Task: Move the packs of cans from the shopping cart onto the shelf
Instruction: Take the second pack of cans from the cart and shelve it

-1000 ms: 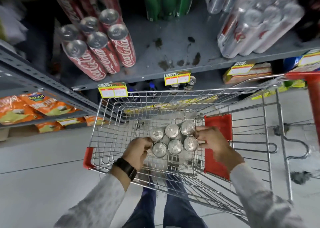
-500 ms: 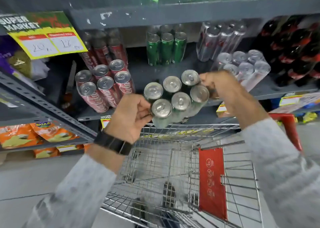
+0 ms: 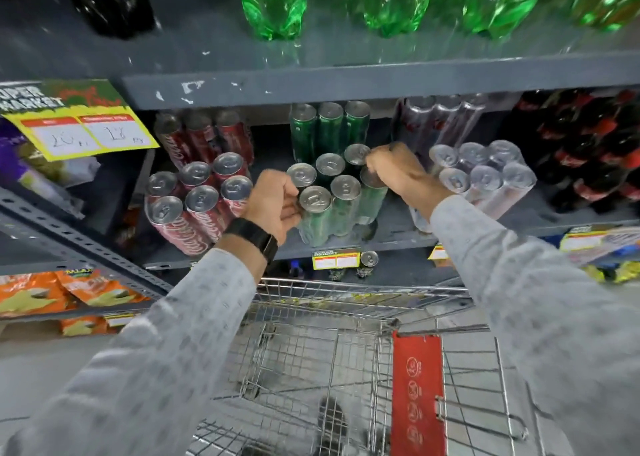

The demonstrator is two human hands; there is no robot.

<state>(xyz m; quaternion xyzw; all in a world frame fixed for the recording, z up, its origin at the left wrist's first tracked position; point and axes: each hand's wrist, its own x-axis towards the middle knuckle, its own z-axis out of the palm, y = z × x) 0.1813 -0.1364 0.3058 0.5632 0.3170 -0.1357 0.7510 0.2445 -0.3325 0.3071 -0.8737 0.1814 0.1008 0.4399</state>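
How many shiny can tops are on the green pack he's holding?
6. The green pack shows two rows of three tops: a back row and a front row, between the left hand and right hand, which partly covers two.

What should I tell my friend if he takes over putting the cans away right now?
Left hand: gripping the green can pack on its left side.
Right hand: gripping the same pack on its right side.
The pack sits at the front of the shelf, between the red can pack and the silver can pack.
Done: pack is out of the shopping cart.
Left: settle it, let go. No more packs visible in the cart.
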